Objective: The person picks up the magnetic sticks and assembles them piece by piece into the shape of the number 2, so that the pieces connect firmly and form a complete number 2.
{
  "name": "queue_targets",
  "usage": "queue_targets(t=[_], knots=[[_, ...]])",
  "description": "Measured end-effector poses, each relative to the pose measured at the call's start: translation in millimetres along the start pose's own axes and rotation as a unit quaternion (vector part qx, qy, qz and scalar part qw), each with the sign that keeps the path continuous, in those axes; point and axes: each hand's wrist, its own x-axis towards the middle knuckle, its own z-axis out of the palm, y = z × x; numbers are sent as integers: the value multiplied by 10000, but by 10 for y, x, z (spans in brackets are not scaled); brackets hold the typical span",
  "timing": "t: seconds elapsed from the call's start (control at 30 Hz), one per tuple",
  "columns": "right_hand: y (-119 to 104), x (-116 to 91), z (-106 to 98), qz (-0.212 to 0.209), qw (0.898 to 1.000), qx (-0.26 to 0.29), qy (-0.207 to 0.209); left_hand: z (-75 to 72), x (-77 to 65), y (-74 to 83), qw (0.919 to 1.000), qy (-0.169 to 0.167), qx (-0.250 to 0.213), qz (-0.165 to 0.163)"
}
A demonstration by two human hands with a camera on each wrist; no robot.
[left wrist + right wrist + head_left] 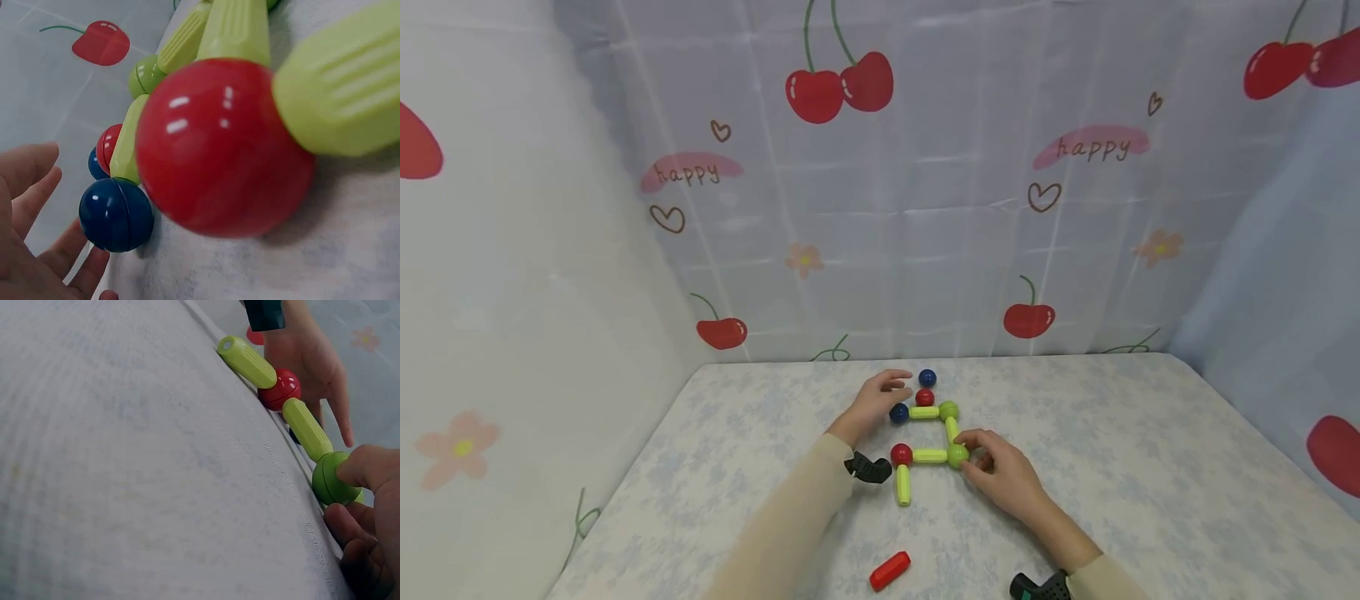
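Note:
Yellow-green rods and coloured balls form a joined, bent chain on the table. My right hand [1000, 471] pinches the green ball [332, 478] at its near right corner between thumb and fingers. From there one rod [929, 456] runs left to a red ball [901, 454], which bears another rod [903, 486] pointing toward me. A second green ball [949, 411] tops the far corner, joined by a rod [924, 412] to a blue ball [115, 214]. My left hand [874, 404] is beside that blue ball, fingers loosely spread; whether they touch it I cannot tell.
Just behind the far rod sits another red ball [925, 397], with another blue ball [927, 377] beyond it. A loose red rod [890, 572] lies near the front of the table [737, 442]. Printed curtains [910, 250] hang around the table.

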Motion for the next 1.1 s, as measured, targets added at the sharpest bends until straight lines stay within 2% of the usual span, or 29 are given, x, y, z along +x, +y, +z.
queue_targets(t=[0.23,0.33,0.6,0.83,1.1], knots=[[12,2,3,-25,10000,1,40,94,105,-9,9984,-498,88,-264],[19,-3,4,-57,10000,17,36,116,105,-9,9977,-524,308,-284],[11,-2,21,-38,10000,-7,55,148,97,11,9925,-166,1199,-165],[0,-4,18,-87,9999,33,101,167,86,13,9922,181,1231,-114],[2,-13,-2,-107,9999,63,40,195,106,-20,9941,453,953,-269]])
